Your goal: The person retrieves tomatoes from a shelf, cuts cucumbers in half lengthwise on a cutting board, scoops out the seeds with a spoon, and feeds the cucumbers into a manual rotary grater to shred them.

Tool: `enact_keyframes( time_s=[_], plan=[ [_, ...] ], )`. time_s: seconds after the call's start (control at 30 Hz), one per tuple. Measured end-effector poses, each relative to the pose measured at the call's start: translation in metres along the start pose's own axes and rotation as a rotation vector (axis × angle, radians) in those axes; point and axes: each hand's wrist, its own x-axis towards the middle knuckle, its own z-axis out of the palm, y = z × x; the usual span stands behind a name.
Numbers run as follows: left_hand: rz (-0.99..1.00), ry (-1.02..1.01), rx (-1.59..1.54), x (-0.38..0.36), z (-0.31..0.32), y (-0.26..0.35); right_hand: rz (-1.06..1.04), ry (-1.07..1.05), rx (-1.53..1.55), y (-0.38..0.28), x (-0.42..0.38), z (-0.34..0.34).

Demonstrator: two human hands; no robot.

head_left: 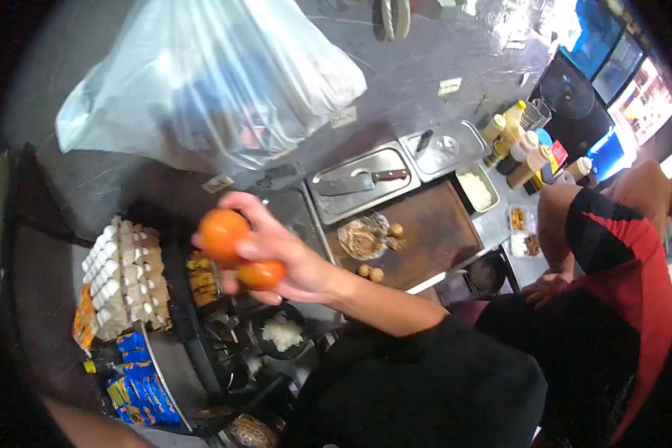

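Two orange-red tomatoes (225,234) fill the fingers of your right hand (290,257), left of the frame's centre, one higher and one lower, gripped together. Your left hand lies outside the frame, so you cannot tell how its fingers stand.

The step in hand appears to be a one-handed hold of the pair above the bench (498,228); the next move probably calls for even pressure on both, since smooth round skins could slip past each other, and for care over whatever lies beneath.

Just below your fingers in the frame, a dark pan (295,313) holds pale chopped pieces. To the right, a brown board (437,239) carries a dish of brown food (363,236), and above it a knife (358,183) lies across a metal tray (351,202). Eggs (106,261) stand at left, a white bag (201,82) fills the upper left, and another person (635,276) is at the right edge.
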Motion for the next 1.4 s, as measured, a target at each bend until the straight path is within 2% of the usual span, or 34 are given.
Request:
enact_keyframes(
  time_s=[0.07,0.1,0.13,0.23,0.3,0.4,0.43,0.5,0.6,0.63,0.7,0.9,0.97,1.03,1.13,1.2,1.23,1.27,1.3,1.33,1.37,1.4],
  plan=[
    [0.211,-0.067,0.184,-0.046,0.012,0.075,-0.032,0.086,-0.063,-0.021,-0.046,-0.034],
    [-0.095,-0.168,-0.554,-0.066,0.009,0.112,-0.067,0.173,-0.242,-0.036,-0.069,-0.050],
    [-0.201,-0.204,-0.743,-0.095,0.016,0.142,-0.063,0.242,-0.342,-0.047,-0.092,-0.073],
    [-0.491,-0.353,-1.027,-0.213,0.071,0.255,-0.171,0.418,-0.605,-0.096,-0.143,-0.127],
    [-0.711,-0.485,-1.220,-0.295,0.110,0.342,-0.104,0.636,-0.635,-0.125,-0.177,-0.145],
    [-0.904,-0.737,-1.369,-0.417,0.147,0.481,-0.206,0.797,-0.777,-0.127,-0.219,-0.211],
    [-0.882,-0.785,-1.346,-0.459,0.156,0.522,-0.039,0.893,-0.977,-0.124,-0.234,-0.230],
    [-0.662,-1.053,-1.208,-0.493,0.158,0.571,0.310,1.052,-1.376,-0.119,-0.254,-0.265],
    [-0.338,-1.047,-1.142,-0.537,0.163,0.606,0.540,1.056,-1.812,-0.088,-0.274,-0.311],
    [-0.248,-1.090,-1.151,-0.541,0.166,0.609,0.593,1.098,-1.833,-0.086,-0.273,-0.310],
    [-0.227,-1.039,-1.167,-0.550,0.174,0.619,0.670,1.158,-1.846,-0.084,-0.268,-0.309],
    [-0.197,-1.055,-1.016,-0.559,0.201,0.643,0.693,0.921,-2.111,-0.081,-0.243,-0.329],
    [-0.290,-1.048,-0.953,-0.555,0.210,0.648,0.738,0.914,-2.177,-0.070,-0.238,-0.350],
    [-0.433,-1.081,-0.925,-0.552,0.217,0.650,0.791,0.896,-2.212,-0.069,-0.232,-0.357],
    [-0.883,-1.428,-0.915,-0.531,0.202,0.639,0.742,0.823,-2.257,-0.070,-0.241,-0.381],
    [-1.147,-0.982,-0.944,-0.580,0.177,0.658,0.772,0.687,-2.285,-0.077,-0.245,-0.387],
    [-1.423,-1.030,-1.071,-0.576,0.160,0.645,0.977,0.680,-2.194,-0.087,-0.221,-0.351],
    [-1.702,-1.020,-1.211,-0.563,0.139,0.629,1.022,0.635,-2.230,-0.088,-0.214,-0.343],
    [-1.873,-0.970,-1.230,-0.554,0.118,0.611,0.762,0.524,-2.359,-0.083,-0.230,-0.361],
    [-2.031,-0.889,-1.272,-0.548,0.098,0.596,0.967,0.538,-2.368,-0.084,-0.217,-0.350],
    [-2.109,-0.819,-1.226,-0.552,0.077,0.586,0.816,0.488,-2.454,-0.079,-0.230,-0.396],
    [-2.175,-0.753,-1.200,-0.559,0.054,0.577,0.739,0.397,-2.469,-0.082,-0.230,-0.400]
  ],
)
